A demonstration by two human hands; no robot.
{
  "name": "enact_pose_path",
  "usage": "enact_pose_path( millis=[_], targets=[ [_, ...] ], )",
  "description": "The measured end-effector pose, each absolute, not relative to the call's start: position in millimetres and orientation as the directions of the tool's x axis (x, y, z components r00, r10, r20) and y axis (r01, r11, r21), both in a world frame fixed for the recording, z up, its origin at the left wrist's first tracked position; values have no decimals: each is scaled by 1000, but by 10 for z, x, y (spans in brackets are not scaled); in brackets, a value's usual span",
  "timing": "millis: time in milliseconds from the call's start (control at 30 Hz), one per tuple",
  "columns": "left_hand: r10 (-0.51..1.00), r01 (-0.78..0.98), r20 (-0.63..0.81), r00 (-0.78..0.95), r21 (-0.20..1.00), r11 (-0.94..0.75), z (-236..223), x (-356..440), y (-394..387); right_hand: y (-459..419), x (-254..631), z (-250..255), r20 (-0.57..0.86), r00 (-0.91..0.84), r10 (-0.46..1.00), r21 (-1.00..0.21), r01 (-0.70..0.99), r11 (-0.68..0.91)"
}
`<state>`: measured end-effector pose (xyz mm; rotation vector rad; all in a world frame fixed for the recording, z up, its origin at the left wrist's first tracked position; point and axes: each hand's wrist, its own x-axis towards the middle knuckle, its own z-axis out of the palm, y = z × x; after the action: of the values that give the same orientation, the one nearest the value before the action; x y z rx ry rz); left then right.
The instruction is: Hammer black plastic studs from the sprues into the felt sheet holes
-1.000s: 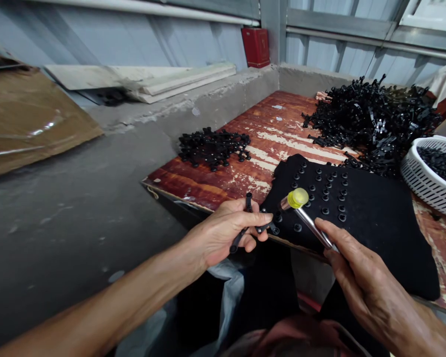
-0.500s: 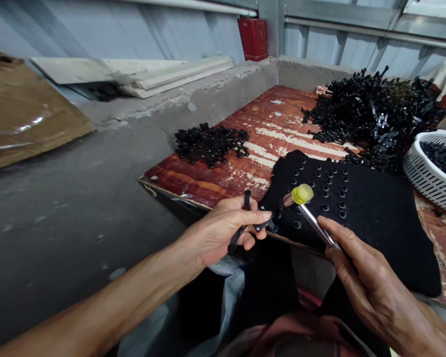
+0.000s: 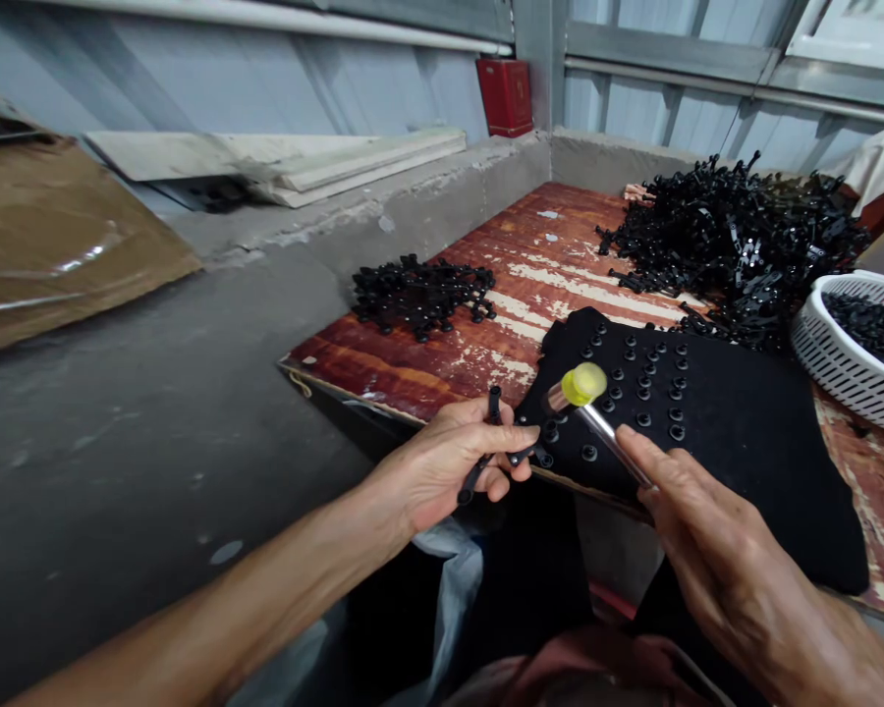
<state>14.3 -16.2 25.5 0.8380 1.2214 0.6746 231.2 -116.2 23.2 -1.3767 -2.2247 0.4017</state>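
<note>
My left hand [image 3: 449, 462] is shut on a black plastic runner [image 3: 495, 405] with studded branches, its end reaching past my fingers toward the mat. My right hand [image 3: 707, 530] grips the shiny metal handle of a small soft-faced hammer, whose yellow head [image 3: 583, 385] hangs just above the mat's near corner. Below both hands lies a black felt mat [image 3: 737, 471] carrying rows of small black studs [image 3: 643, 419]. The hammer head does not touch the studs. My left fingers hide part of the runner.
The mat lies on a worn red plywood table [image 3: 383, 363]. A large heap of black plastic parts [image 3: 737, 245] and a smaller heap [image 3: 419, 295] lie beyond it. A white slotted basket [image 3: 840, 358] holds black pieces at right. A concrete ledge [image 3: 427, 206] borders the table.
The hammer head has shifted slightly left over the mat, moving with my right hand. My left hand still holds the runner in nearly the same place.
</note>
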Motion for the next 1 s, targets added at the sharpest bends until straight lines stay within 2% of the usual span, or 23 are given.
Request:
enact_pose_path(
  millis=[67,200,333,467,667,1000],
  targets=[
    [818,-13,-530,223,838,546,248,141,-166,-1167,2317,225,271,-352,896,-497,746,443],
    [818,-19,-525,236,839,544,232,127,-163,-1147,2325,224,124,-412,903,-472,775,419],
    [821,-26,-521,232,841,541,231,128,-155,-1115,2317,244,183,-390,902,-454,780,430],
    [816,-14,-531,229,836,548,247,135,-150,-1086,2312,271,88,-405,910,-458,795,399],
    [803,-33,-553,225,819,573,251,133,-131,-1148,2310,198,321,-389,864,-453,738,501],
    [785,-65,-558,268,803,593,210,87,-120,-1169,2326,137,329,-337,882,-484,742,464]
  ],
)
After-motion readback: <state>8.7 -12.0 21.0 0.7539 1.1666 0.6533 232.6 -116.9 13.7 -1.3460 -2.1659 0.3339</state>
